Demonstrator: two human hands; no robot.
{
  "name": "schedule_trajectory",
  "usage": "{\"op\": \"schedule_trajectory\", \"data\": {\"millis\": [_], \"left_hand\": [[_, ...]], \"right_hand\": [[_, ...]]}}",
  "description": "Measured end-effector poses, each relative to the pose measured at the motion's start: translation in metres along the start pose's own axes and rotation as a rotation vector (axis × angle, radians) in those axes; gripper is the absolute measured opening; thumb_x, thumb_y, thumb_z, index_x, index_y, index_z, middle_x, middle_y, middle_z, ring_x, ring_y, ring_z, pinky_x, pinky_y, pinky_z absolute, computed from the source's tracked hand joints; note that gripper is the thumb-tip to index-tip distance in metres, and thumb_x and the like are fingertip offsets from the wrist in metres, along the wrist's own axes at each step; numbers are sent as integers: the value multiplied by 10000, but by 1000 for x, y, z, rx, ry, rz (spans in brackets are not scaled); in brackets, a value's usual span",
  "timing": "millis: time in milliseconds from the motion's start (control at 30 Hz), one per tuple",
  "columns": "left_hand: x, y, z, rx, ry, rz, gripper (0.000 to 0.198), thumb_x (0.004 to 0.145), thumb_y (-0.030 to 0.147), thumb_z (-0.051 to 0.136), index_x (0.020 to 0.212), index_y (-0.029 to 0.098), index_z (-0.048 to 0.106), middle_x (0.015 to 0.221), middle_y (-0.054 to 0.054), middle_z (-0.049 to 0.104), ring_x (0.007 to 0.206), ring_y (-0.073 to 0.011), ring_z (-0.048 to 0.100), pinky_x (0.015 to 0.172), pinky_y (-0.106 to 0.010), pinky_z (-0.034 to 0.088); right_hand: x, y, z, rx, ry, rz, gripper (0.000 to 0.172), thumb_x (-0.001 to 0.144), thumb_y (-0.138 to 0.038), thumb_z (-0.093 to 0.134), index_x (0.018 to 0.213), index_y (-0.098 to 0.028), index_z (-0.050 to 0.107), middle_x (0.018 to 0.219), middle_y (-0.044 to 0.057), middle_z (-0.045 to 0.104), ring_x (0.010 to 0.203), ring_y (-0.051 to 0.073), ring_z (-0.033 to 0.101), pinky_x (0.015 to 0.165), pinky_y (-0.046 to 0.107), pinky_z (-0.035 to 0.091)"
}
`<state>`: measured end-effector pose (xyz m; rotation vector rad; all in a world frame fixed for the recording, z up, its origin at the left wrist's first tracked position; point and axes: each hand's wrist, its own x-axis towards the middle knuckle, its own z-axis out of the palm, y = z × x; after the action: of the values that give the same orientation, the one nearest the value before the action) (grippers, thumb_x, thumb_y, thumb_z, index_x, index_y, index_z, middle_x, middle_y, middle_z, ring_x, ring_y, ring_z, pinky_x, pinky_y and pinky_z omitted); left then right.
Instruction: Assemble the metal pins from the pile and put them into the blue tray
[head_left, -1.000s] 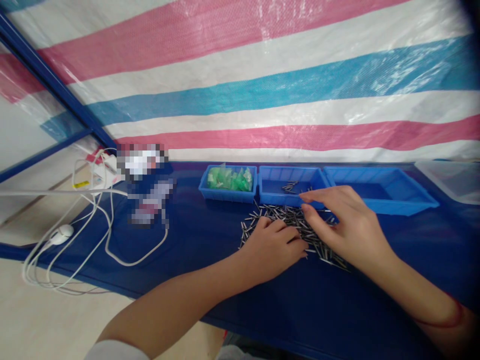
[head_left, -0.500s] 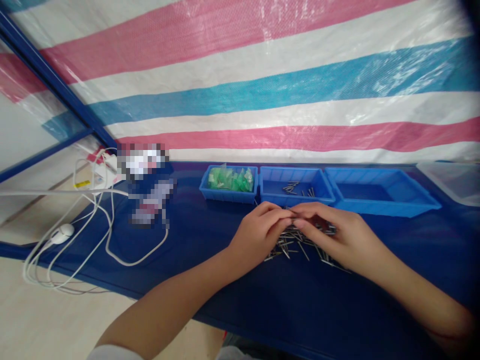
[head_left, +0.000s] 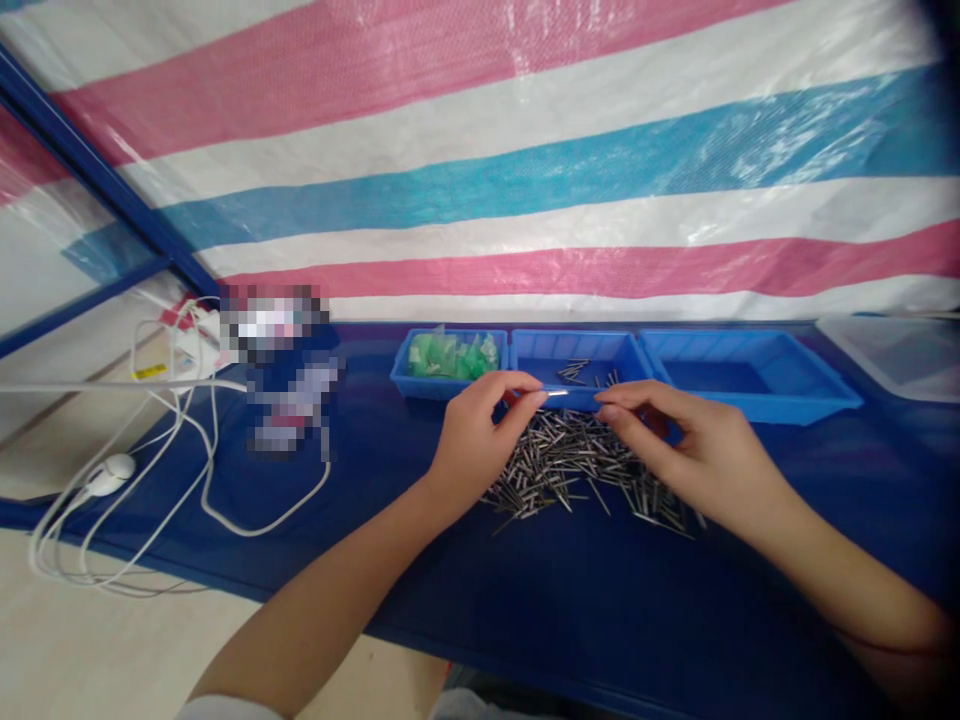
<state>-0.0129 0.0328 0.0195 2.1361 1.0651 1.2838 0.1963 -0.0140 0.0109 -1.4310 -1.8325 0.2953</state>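
Observation:
My left hand (head_left: 480,425) pinches a thin metal pin (head_left: 555,393) between thumb and fingertips, and its bright end points right. Across a small gap, my right hand (head_left: 694,440) is closed in a pinch; whatever its fingertips hold, if anything, is too small to make out. Both hands hover over a loose pile of thin metal pins (head_left: 574,450) on the blue table. Just behind the pile, a blue bin (head_left: 577,345) contains several similar pins.
Left of the middle bin stands a smaller blue bin (head_left: 450,388) with green plastic packets (head_left: 450,355). A wider blue bin (head_left: 757,408) and a clear plastic container (head_left: 892,355) stand to the right. White cables (head_left: 206,470) hang over the table's left side. Behind is a striped sheet (head_left: 480,205).
My hands have drawn apart from touching each other, the left one moving left and up. The pin in my left fingers and more of the pile now show.

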Motion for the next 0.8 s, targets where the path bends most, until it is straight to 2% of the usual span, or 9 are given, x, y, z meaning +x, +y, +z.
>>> {"op": "schedule_trajectory", "data": {"millis": [67,133,200,333,500,633,800], "left_hand": [[6,-4,-4,27,52,16,74,879,226,611,908,181,662,868,-3,709,775,-118,635,772,-242,491],[8,-7,-6,39,21,50,104,899,227,582,953,182,659,899,-10,713,792,-121,640,766,-243,487],[6,-7,-6,56,-87,114,127,917,227,555,980,186,658,931,-15,717,835,-128,647,785,-251,474],[-2,-4,0,167,-315,211,167,950,245,508,1012,203,658,977,-12,718,915,-153,636,833,-296,428],[-6,-6,5,312,-462,198,221,978,274,454,1077,224,644,1056,-19,698,929,-171,603,797,-324,389],[-8,-8,5,369,-505,192,221,976,266,456,1068,225,652,1056,-18,689,958,-182,585,803,-334,379],[-10,-6,4,401,-504,208,216,965,271,466,1054,224,657,1068,-22,676,966,-193,567,803,-347,376]], "right_hand": [[1,-1,-2,-8,6,-26,168,894,-325,550,959,-226,668,901,23,722,692,151,631,614,274,471],[2,-2,-4,-19,-10,-73,142,892,-270,537,929,-215,662,891,25,716,706,147,631,635,270,470],[3,-1,-7,-49,-78,-145,130,876,-210,528,904,-204,655,875,31,707,724,151,628,660,274,468],[5,0,-12,-137,-366,-310,120,840,-160,548,821,-204,658,789,32,668,746,176,599,704,310,448],[5,-2,-12,-154,-570,-335,119,799,-121,591,805,-216,665,837,28,630,809,183,551,748,332,417],[1,-2,-10,-188,-617,-363,234,824,-74,542,822,-260,684,881,18,607,847,185,518,767,339,387],[-2,-2,-8,-280,-604,-373,242,895,-113,477,819,-254,659,936,31,598,849,195,504,732,344,359]]}}
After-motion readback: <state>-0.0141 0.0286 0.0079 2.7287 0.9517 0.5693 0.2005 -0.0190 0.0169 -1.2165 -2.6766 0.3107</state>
